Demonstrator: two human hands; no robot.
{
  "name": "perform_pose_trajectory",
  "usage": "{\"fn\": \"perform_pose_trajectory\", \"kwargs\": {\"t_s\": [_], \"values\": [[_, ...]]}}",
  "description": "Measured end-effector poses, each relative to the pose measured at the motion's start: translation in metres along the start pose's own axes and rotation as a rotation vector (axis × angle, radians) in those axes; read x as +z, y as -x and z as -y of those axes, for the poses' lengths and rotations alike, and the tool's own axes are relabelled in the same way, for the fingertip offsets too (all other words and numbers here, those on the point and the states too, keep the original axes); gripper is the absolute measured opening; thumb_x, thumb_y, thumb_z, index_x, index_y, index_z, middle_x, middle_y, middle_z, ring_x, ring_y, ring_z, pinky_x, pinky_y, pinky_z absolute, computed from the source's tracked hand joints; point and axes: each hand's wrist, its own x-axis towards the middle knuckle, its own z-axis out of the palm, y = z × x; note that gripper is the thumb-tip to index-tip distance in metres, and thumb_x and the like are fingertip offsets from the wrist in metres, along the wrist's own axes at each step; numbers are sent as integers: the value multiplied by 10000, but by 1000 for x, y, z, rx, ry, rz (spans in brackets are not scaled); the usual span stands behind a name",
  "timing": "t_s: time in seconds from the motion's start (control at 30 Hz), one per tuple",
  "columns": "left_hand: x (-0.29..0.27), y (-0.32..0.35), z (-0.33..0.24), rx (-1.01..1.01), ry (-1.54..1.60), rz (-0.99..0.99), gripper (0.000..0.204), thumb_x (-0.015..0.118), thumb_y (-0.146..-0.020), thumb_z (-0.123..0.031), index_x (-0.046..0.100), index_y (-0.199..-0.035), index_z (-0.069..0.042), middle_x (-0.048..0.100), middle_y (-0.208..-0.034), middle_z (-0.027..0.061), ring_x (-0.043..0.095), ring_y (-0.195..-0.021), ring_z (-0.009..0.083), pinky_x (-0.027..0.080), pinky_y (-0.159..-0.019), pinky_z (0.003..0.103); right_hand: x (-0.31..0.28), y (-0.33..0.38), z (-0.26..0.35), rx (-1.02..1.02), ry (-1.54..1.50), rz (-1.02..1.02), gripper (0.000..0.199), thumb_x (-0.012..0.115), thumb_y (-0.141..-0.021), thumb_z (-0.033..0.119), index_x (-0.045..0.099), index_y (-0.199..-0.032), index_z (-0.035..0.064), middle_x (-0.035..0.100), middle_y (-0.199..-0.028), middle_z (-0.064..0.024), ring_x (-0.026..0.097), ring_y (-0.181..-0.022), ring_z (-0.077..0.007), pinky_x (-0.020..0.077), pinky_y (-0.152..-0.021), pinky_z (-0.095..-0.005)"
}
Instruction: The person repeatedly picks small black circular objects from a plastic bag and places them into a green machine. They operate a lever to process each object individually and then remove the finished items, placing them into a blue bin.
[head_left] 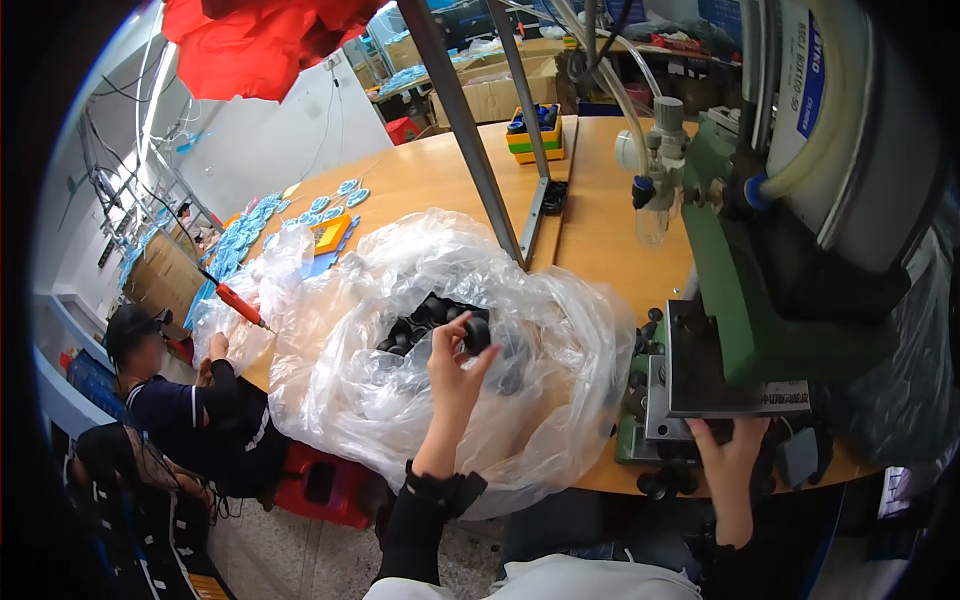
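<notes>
My left hand point(455, 372) is raised over a big clear plastic bag point(400, 390) and pinches a small round black part point(477, 335) between thumb and fingertips. More black parts point(420, 320) lie piled inside the bag's opening. My right hand point(732, 445) reaches up under the base of a green press machine point(760, 300) at the table's near edge. Its fingers are curled around something dark there that I cannot make out. Several loose black parts point(645, 330) lie on the table beside the machine's base.
A round wooden table point(600, 240) carries a metal frame leg point(470, 130), stacked coloured trays point(535, 135) and blue pieces point(300, 215) at the far left. A seated person point(190, 400) at the left holds a red-handled tool point(240, 303). Cardboard boxes point(500, 90) stand behind.
</notes>
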Motion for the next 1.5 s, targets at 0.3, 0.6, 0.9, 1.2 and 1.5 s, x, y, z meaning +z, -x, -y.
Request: {"fn": "perform_pose_trajectory", "kwargs": {"t_s": [0.3, 0.6, 0.9, 1.2, 1.5], "values": [[86, 69, -133, 183, 249, 503, 511, 805, -637, -121, 582, -1082, -5, 578, -1066, 141, 587, -969, 248, 481, -768, 331, -36, 20, 2, 73, -189, -176, 493, 717, -701, 71, 517, -1144, -7, 520, -1119, -121, 499, -1028, -239, 373, -898, -307], [138, 106, -140, 4, 101, 509, 465, 772, -660, -136, 583, -1079, -65, 574, -1024, 137, 510, -969, 311, 417, -844, 383, -152, 134, -69, 523, 79, -385, 398, 613, -829, 107, 505, -1195, -9, 502, -1150, -107, 495, -1067, -214, 380, -906, -306], [147, 84, -159, -129, 142, 628, 290, 762, -704, -136, 638, -938, -18, 634, -851, 117, 616, -757, 238, 482, -673, 311, -208, 220, -154, 870, 509, -360, 490, 662, -809, 245, 508, -1206, 1, 500, -1185, -157, 497, -1084, -278, 377, -927, -349], [149, 87, -149, -251, 409, 622, 182, 717, -750, -88, 656, -897, 1, 669, -857, 69, 617, -743, 157, 475, -652, 267, -181, 166, -138, 848, 577, -200, 515, 613, -846, 254, 459, -1238, -44, 442, -1291, -207, 409, -1219, -334, 316, -1024, -379], [141, 89, -125, 93, 98, 635, 526, 780, -665, -309, 580, -1087, -68, 600, -1059, 82, 525, -1004, 280, 317, -929, 434, -104, 59, -141, 158, 834, 185, 446, 540, -869, 210, 451, -1268, 33, 414, -1349, -117, 338, -1279, -303, 191, -1081, -449]]}}
